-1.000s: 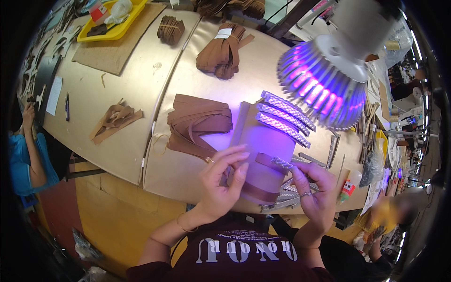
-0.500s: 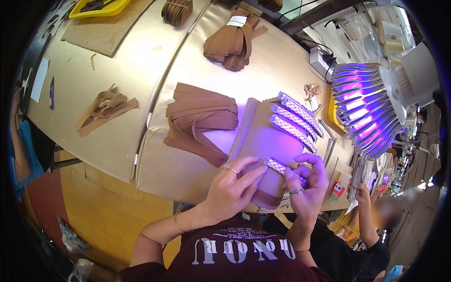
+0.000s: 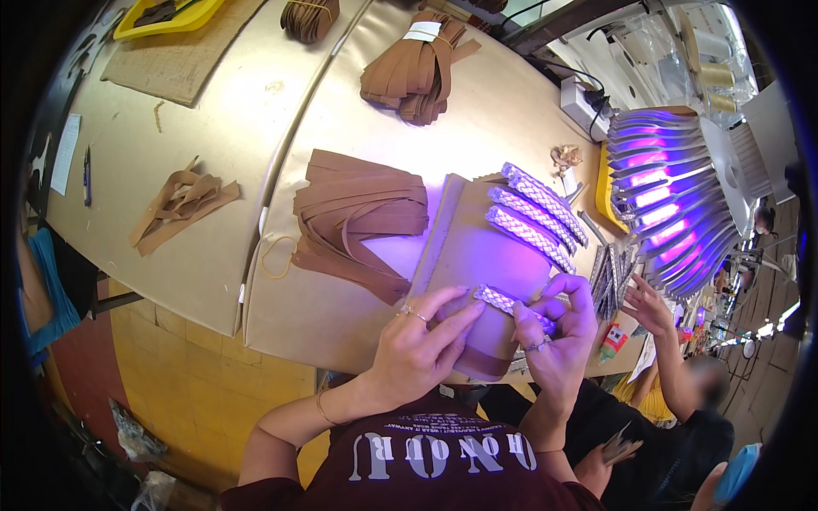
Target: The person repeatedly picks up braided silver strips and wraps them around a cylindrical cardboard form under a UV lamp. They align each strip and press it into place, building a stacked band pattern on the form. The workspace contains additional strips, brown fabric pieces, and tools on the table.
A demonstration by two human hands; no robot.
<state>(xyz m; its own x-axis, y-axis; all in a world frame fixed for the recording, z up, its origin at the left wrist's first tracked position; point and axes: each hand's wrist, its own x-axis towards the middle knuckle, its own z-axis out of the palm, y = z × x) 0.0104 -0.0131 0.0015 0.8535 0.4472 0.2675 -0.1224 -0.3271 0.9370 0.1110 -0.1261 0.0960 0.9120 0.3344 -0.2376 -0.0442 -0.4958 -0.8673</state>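
My right hand (image 3: pixel 558 336) pinches a short white-and-purple braided strip (image 3: pixel 496 298) between thumb and fingers. The strip lies across a curved brown board (image 3: pixel 473 243), with its left end free. At that end, my left hand (image 3: pixel 426 336) has its fingers stretched out against the board, the tips beside the braid; its thumb is partly hidden. Farther up the same board, three similar braided strips (image 3: pixel 532 234) lie side by side. Left of the board sits a loose pile of flat brown straps (image 3: pixel 362 213).
A finned lamp (image 3: pixel 673 200) glows purple at the right. Tied brown strap bundles (image 3: pixel 409 72) lie at the back. Some loose straps (image 3: pixel 183 204) and a yellow tray (image 3: pixel 162 19) are on the left. A co-worker's hand (image 3: pixel 649 305) reaches over metal strips at the right.
My hands stay nearly in place, and more of the strip shows by my right fingers. The co-worker's raised hand has let go of a metal piece and opened; their other hand now shows.
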